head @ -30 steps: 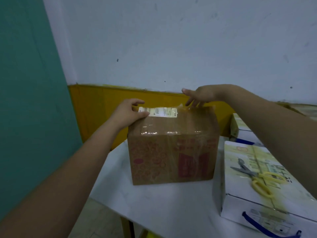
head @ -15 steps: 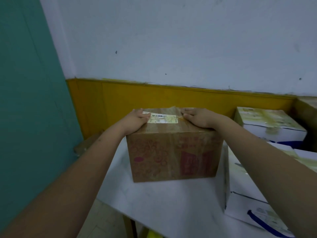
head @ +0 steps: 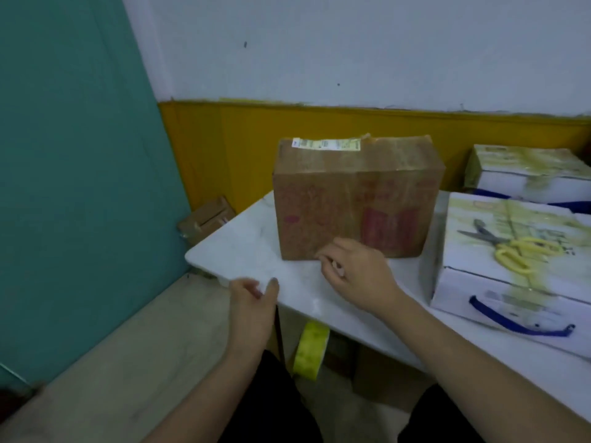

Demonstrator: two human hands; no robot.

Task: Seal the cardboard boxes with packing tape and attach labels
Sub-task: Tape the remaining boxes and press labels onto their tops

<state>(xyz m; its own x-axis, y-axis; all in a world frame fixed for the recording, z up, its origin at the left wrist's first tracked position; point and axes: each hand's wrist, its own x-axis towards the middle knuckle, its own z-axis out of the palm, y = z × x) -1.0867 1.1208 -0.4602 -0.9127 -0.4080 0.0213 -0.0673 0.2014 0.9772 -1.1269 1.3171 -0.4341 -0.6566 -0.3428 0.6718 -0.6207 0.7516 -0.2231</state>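
Tape roll (head: 311,350): yellow-green, below the table edge near the person's knees; what it rests on is hidden.

Left hand (head: 252,303): at the near corner of the white table (head: 243,244), fingers loosely curled, holding nothing; whether it touches the edge is unclear.

Right hand (head: 355,273): above the tabletop, just in front of the brown cardboard box (head: 355,199). Fingers curled; something small may sit between the fingertips, but blur prevents a firm reading.

Change: half a second ago both hands pressed the box top on either side of the label (head: 326,144); both are now withdrawn toward the body. Judgement: this box, glossy with tape and labelled, appears finished, and another box is likely next.

White boxes: the nearer white box (head: 499,282), to the right with a blue handle, carries yellow-handled scissors (head: 508,247). A second white box (head: 527,174) behind is cut off at the frame's right edge.

Floor, far left: small taped cardboard parcel (head: 206,219), partly hidden by the table.
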